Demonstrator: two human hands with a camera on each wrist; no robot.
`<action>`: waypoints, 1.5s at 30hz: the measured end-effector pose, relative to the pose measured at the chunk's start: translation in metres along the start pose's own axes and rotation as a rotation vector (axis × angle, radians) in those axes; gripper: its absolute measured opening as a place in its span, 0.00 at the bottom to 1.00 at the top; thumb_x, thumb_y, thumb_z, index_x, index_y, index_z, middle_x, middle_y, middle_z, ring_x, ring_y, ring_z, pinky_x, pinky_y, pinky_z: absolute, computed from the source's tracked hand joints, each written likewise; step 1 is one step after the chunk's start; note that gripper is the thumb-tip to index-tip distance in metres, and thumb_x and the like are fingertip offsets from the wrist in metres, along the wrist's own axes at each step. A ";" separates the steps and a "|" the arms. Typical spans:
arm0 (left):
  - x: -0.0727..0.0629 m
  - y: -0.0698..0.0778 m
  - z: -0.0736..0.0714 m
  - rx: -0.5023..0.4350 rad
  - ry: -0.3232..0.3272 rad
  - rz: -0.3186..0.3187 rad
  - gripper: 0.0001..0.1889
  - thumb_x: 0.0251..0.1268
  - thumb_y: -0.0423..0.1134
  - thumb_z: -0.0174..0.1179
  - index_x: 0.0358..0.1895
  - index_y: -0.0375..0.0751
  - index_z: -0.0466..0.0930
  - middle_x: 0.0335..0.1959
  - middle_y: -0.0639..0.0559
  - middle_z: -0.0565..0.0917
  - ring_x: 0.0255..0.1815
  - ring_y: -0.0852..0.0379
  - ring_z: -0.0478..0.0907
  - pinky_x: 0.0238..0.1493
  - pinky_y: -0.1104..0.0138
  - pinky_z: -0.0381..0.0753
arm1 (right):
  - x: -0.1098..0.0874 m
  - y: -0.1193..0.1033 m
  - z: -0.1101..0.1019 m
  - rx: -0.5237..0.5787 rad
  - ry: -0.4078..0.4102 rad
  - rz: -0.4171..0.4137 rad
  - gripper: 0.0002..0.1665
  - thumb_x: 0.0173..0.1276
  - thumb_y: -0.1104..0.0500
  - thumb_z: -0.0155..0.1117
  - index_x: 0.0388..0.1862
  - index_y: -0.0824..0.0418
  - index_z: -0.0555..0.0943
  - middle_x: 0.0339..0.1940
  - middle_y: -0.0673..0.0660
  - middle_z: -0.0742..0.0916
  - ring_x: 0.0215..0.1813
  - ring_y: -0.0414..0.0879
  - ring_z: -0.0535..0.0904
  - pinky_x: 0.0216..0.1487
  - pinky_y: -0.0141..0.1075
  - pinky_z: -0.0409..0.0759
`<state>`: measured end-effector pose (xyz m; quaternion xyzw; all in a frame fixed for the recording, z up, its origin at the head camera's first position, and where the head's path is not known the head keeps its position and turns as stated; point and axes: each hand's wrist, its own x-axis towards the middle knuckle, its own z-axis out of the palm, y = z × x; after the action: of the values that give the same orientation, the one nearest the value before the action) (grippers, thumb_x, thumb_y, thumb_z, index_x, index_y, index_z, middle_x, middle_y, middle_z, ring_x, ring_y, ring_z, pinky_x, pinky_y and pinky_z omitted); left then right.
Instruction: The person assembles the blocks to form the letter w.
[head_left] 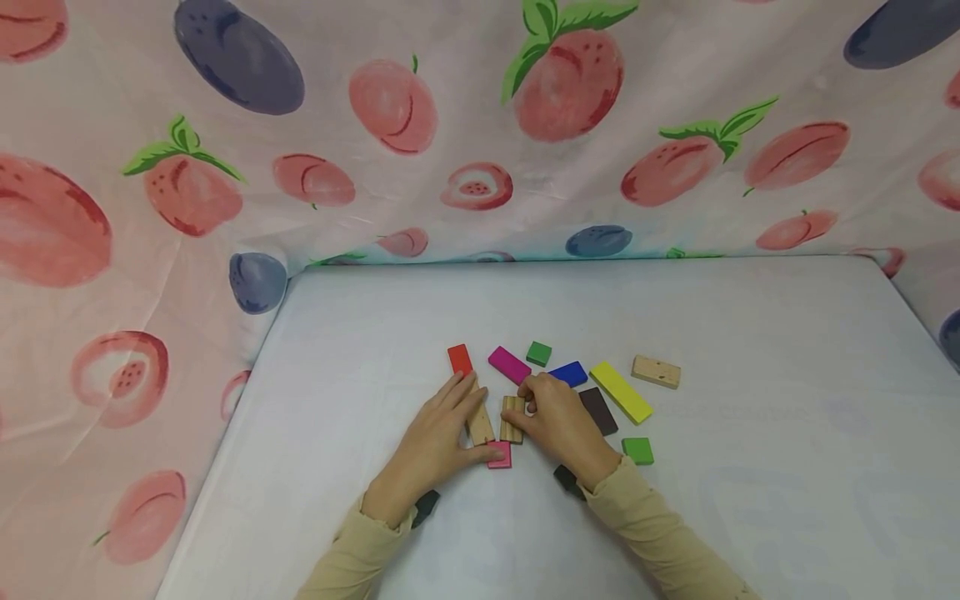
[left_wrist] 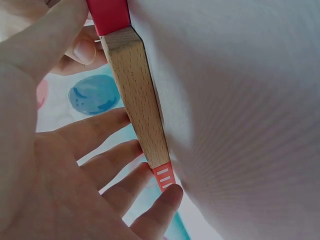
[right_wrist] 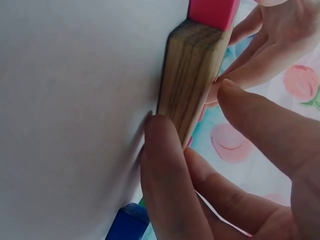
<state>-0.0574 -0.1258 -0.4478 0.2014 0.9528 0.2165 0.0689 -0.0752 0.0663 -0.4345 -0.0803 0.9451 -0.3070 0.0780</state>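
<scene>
My left hand (head_left: 442, 429) lies with its fingers extended along a long plain wooden block (head_left: 480, 423) and a red block (head_left: 460, 359) at its far end. Its thumb touches a small pink block (head_left: 501, 456) at the near end. In the left wrist view the fingertips press the side of the wooden block (left_wrist: 137, 100). My right hand (head_left: 558, 417) holds a shorter dark-grained wooden block (head_left: 512, 429) between thumb and curled fingers, beside the pink block. The right wrist view shows a fingertip against that grained block (right_wrist: 187, 75), whose end meets the pink block (right_wrist: 214, 11).
Around the right hand lie magenta (head_left: 510, 365), green (head_left: 538, 353), blue (head_left: 567, 374), dark brown (head_left: 598, 411), yellow (head_left: 621, 392), light green (head_left: 637, 451) and plain wooden (head_left: 656, 372) blocks on the white table (head_left: 787, 467). A fruit-patterned cloth (head_left: 315, 108) hangs behind.
</scene>
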 end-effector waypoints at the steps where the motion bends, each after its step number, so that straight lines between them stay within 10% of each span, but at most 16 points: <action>1: 0.000 0.000 0.000 0.002 0.000 0.000 0.45 0.52 0.63 0.71 0.70 0.41 0.71 0.77 0.46 0.63 0.80 0.47 0.53 0.76 0.50 0.60 | 0.000 0.000 0.000 0.003 -0.002 0.001 0.16 0.58 0.52 0.77 0.35 0.62 0.83 0.27 0.52 0.80 0.30 0.42 0.74 0.28 0.30 0.75; 45: -0.001 -0.002 -0.001 0.006 0.001 0.027 0.45 0.53 0.63 0.70 0.70 0.41 0.71 0.77 0.45 0.62 0.80 0.47 0.53 0.76 0.50 0.61 | 0.034 -0.005 -0.028 -0.048 -0.008 -0.227 0.19 0.64 0.63 0.72 0.53 0.65 0.82 0.50 0.60 0.84 0.50 0.51 0.81 0.55 0.44 0.84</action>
<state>-0.0572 -0.1279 -0.4476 0.2142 0.9507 0.2148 0.0648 -0.1133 0.0713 -0.4121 -0.1897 0.9367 -0.2907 0.0448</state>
